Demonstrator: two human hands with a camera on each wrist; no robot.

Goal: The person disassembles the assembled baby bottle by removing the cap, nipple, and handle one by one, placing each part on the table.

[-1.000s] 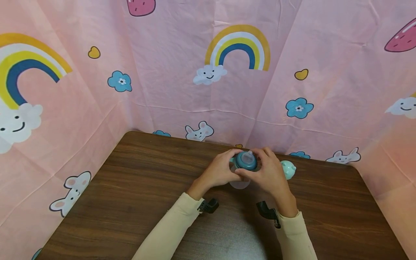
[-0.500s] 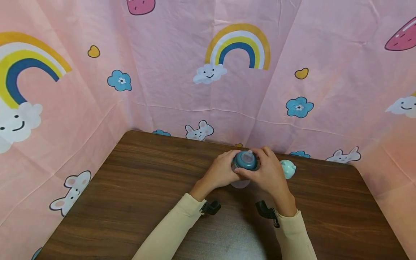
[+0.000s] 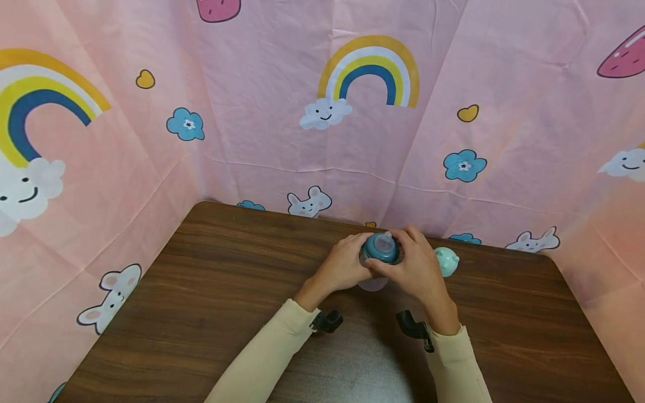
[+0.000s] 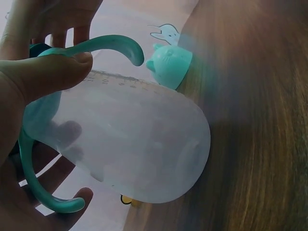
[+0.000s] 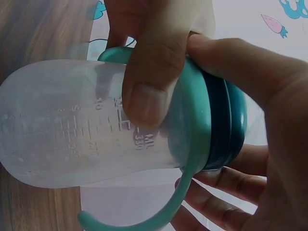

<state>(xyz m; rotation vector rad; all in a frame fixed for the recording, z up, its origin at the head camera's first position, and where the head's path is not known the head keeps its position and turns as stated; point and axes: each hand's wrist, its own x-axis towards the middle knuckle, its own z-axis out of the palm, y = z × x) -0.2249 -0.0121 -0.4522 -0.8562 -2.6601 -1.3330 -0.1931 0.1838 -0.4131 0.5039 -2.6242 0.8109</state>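
In the head view, the bottle is held over the far part of the dark wood desk, with its clear teat pointed upward. It is clasped by the left hand from its left side and by the right hand from its right side, the collar being framed between them. A mint cap is seen on the desk just to the right of the bottle, past the right hand. Behind the bottle, a pink printed backdrop is hung. On the bottle's near side, the wrists are covered by cream sleeves. In the left wrist view, the bottle's neck is gripped by the left hand, and two curved mint handles are seen extending from it. The bottle's base is shown close to the desk; whether they touch cannot be told. The eared cap is seen near the bottle. In the right wrist view, the bottle's translucent body is pressed by the left thumb, and its dark teal collar is clamped between the right hand's thumb and fingers. Raised measuring marks are shown along the bottle's side.
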